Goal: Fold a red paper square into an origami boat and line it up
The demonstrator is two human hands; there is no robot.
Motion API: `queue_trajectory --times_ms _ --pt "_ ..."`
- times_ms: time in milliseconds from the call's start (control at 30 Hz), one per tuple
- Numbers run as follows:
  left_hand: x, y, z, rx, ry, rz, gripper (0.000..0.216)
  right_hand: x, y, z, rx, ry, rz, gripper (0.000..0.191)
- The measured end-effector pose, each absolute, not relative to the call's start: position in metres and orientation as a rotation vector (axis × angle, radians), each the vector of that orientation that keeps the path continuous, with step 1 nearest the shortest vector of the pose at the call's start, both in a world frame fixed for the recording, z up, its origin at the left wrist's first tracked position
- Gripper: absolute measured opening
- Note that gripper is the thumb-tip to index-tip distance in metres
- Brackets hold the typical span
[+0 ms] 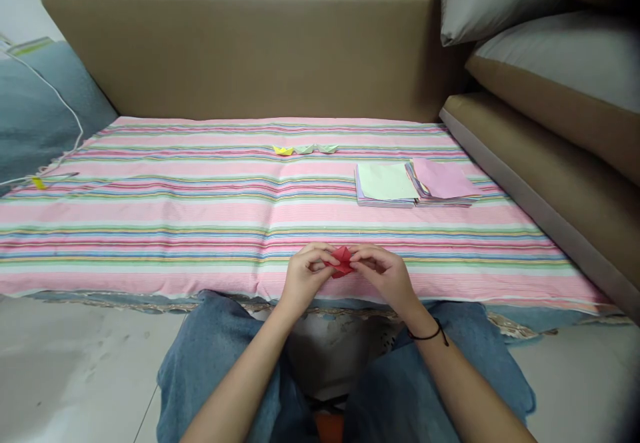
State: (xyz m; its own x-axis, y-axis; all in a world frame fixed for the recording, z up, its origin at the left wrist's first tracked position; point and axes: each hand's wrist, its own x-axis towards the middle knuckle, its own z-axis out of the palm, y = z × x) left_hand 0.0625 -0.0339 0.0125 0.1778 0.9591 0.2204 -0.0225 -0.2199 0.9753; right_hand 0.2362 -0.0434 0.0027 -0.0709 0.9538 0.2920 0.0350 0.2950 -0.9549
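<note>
Between my two hands is a small piece of red folded paper (pixel 343 261), held just over the near edge of the striped cloth (pixel 200 213). My left hand (pixel 311 271) pinches its left side between thumb and fingers. On the opposite side, my right hand (pixel 383 271) grips it the same way, a dark cord around that wrist. The fingertips hide the paper's outer ends, while its creased middle shows. Farther back stand three little folded paper boats in a row, a yellow one (pixel 283 151) and two pale green ones (pixel 316 149).
Two stacks of square paper lie right of centre, one topped with pale green (pixel 387 182), the other with pink (pixel 445 178). Cushions (pixel 555 63) pile up along the right side. A brown backrest (pixel 260 56) closes off the back. At far left runs a white cable (pixel 63 100).
</note>
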Motion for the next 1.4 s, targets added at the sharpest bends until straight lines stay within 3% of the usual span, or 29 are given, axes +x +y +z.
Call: queue_trajectory --times_ms 300,600,733,900,1233,1400 --pt "0.0659 -0.0349 0.0114 1.569 1.011 1.198 0.006 0.2340 -0.0425 0.0001 -0.997 -1.365 1.084 0.005" --pt "0.0692 -0.0350 0.0087 1.465 1.050 1.113 0.016 0.2360 -0.0416 0.0021 -1.050 -1.188 1.212 0.019" --pt "0.0694 -0.0350 0.0095 1.398 1.015 1.090 0.019 0.2357 -0.0425 0.0010 -1.040 -1.200 1.239 0.015" --pt "0.0704 -0.0324 0.0070 1.284 0.954 1.169 0.024 0.2341 -0.0444 0.0008 -1.068 -1.335 1.059 0.007" --pt "0.0712 -0.0322 0.0065 1.156 0.872 1.189 0.033 0.2309 -0.0453 0.0037 -1.013 -1.453 1.023 0.015" --pt "0.0704 -0.0327 0.0069 1.292 0.920 1.174 0.023 0.2316 -0.0449 0.0027 -1.036 -1.492 0.956 0.012"
